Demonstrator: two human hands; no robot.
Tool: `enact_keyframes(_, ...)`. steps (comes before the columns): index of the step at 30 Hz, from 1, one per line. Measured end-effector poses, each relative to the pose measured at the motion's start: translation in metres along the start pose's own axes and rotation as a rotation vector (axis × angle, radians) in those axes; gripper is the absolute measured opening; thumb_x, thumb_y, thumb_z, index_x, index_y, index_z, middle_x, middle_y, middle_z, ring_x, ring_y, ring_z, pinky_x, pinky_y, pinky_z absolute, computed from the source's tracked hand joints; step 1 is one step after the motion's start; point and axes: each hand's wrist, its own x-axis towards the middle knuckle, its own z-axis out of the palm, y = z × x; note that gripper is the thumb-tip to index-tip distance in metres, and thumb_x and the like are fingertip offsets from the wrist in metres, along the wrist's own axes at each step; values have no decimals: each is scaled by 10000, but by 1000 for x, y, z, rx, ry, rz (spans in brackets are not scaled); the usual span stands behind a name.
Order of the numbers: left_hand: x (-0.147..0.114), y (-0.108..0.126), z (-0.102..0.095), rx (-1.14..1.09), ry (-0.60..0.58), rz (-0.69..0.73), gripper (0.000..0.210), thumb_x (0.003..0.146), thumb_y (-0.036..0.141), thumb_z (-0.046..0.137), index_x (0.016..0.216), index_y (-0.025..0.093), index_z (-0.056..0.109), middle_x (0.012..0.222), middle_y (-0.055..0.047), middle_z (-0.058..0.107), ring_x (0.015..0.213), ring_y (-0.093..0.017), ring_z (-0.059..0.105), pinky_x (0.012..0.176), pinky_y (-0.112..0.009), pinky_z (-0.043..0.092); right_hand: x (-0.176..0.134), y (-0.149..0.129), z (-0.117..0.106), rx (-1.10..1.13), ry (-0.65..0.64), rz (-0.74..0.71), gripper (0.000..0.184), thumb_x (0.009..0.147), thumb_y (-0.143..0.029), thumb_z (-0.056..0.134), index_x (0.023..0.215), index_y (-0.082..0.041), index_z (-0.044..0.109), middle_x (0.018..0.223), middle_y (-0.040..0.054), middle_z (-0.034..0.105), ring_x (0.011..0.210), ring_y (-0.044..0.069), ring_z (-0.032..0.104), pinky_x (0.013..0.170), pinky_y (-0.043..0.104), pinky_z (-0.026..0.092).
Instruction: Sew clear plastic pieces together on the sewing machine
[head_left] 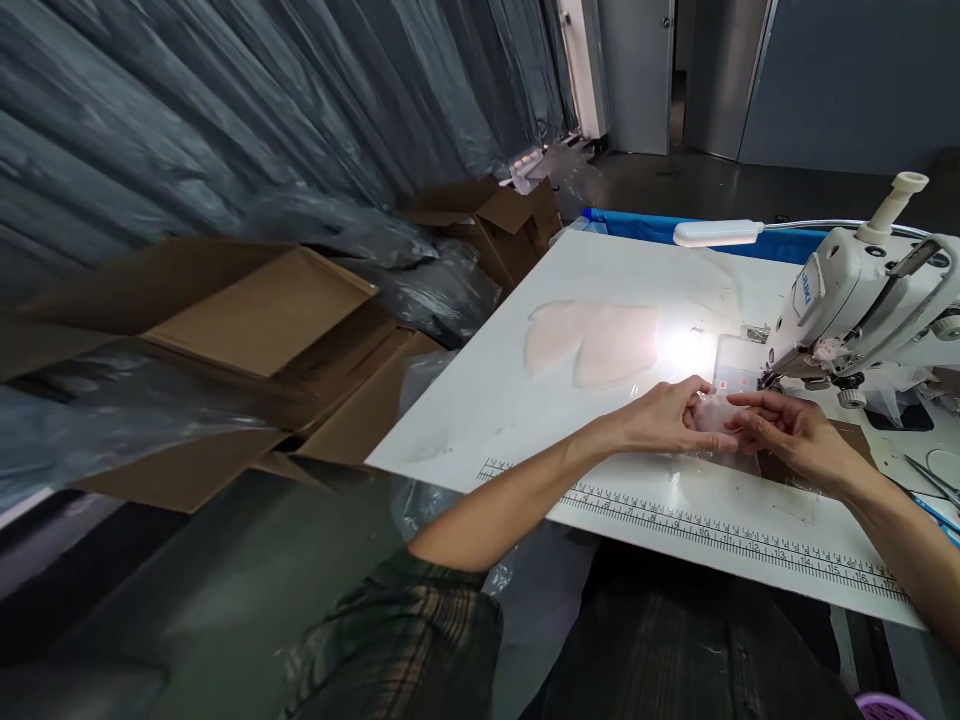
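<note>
Just in front of the sewing machine's (847, 300) needle area, both my hands hold a small, pale, sheer piece of fabric (712, 412). My left hand (667, 418) has its thumb and fingers curved round the left side of the piece. Its right side is pinched by my right hand (795, 435), whose fingertips nearly meet my left thumb. The fingers cover part of the piece, so its full shape is hidden. Farther left on the white table (465, 420) lie flat, pale pink fabric shapes (600, 340).
A small lamp (718, 233) shines onto the tabletop. Scissors (934, 485) lie at the right, beyond my right forearm. A printed ruler scale (697, 530) runs along the front edge. Open cardboard boxes (262, 310) and plastic sheeting stand left of the table.
</note>
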Motion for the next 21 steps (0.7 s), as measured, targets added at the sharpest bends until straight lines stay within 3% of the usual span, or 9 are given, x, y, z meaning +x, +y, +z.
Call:
enact_keyframes(4, 2, -4, 7, 36, 76, 30, 493, 870, 258, 679, 1311, 105, 520, 838, -36, 737, 746, -147, 691, 699, -265, 517, -13, 19, -14, -510, 142, -217, 418, 948, -497, 496, 1149, -196, 706, 949, 98, 729, 884, 232, 706, 788, 384, 597)
enact_keyframes(7, 3, -5, 10, -16, 116, 11, 472, 889, 230, 649, 1322, 112, 502, 747, 12, 700, 620, -118, 653, 657, -258, 524, -14, 39, -23, -898, 159, -529, 370, 961, -329, 450, 1166, -200, 730, 1078, 138, 690, 969, 261, 673, 837, 425, 586)
enact_keyframes(9, 4, -5, 9, -58, 181, -29, 485, 906, 254, 646, 1339, 111, 480, 716, 38, 666, 539, -101, 613, 615, -257, 525, -9, 50, -28, -1059, 188, -638, 378, 973, -303, 439, 1200, -196, 722, 1052, 147, 667, 943, 265, 650, 802, 428, 587)
enact_keyframes(12, 6, -5, 7, -97, 257, -61, 529, 894, 310, 689, 1340, 118, 478, 748, 40, 654, 551, -100, 618, 610, -257, 532, 0, 59, -35, -1115, 214, -708, 383, 1013, -323, 409, 1217, -198, 709, 999, 137, 639, 884, 239, 629, 716, 373, 586)
enact_keyframes(15, 8, -7, 5, -102, 240, -63, 600, 838, 315, 757, 1340, 121, 491, 770, 34, 660, 620, -115, 647, 634, -254, 531, 4, 64, -38, -1097, 249, -767, 386, 1029, -320, 389, 1218, -200, 704, 995, 132, 625, 862, 222, 626, 680, 343, 585)
enact_keyframes(21, 8, -10, 2, -144, 195, -85, 553, 823, 217, 734, 1324, 132, 517, 758, 50, 652, 564, -95, 636, 601, -236, 518, 2, 71, -33, -1030, 322, -822, 367, 1032, -304, 412, 1193, -213, 729, 998, 119, 627, 853, 207, 645, 692, 330, 589)
